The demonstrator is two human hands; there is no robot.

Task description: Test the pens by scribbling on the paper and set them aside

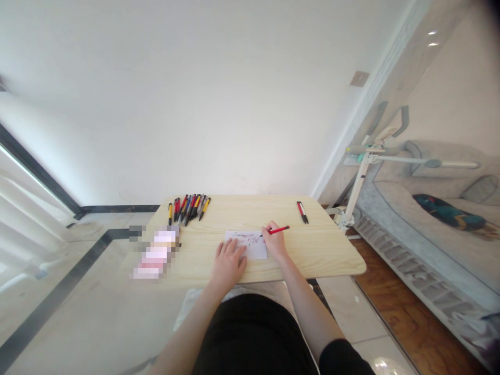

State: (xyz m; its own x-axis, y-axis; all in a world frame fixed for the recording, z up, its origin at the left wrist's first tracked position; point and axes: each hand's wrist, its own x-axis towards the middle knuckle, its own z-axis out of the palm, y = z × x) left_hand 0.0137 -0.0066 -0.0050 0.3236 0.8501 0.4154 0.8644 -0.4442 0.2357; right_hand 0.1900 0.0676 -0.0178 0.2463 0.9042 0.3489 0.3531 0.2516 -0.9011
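Right hand (274, 242) grips a red pen (280, 229) over white paper (255, 252); left hand (229, 264) lies flat

Taking the white paper as the centre of the clock, with twelve o'clock toward the wall (234, 104), the paper lies on the pale wooden desk (281, 265), close to the person's body. Small dark and reddish marks (253, 240) run over its upper part.

The right hand is at three o'clock, at the paper's edge, its fingers clamped on the red pen. The barrel slants out toward two o'clock and the tip points back at the paper; whether it touches is too small to tell. The left hand sits at eight o'clock, its fingers slightly apart and resting on the paper's left part.

At ten o'clock, near the desk's far edge, lies a cluster of pens (193, 205) in red, yellow and dark colours. A couple of pens (302, 212) lies at two o'clock, well apart from the cluster. At nine o'clock a pixelated patch (156, 252) hides what is there.

Beyond the desk, a white exercise machine (358, 185) stands at two o'clock and a grey sofa (398, 192) is near three.
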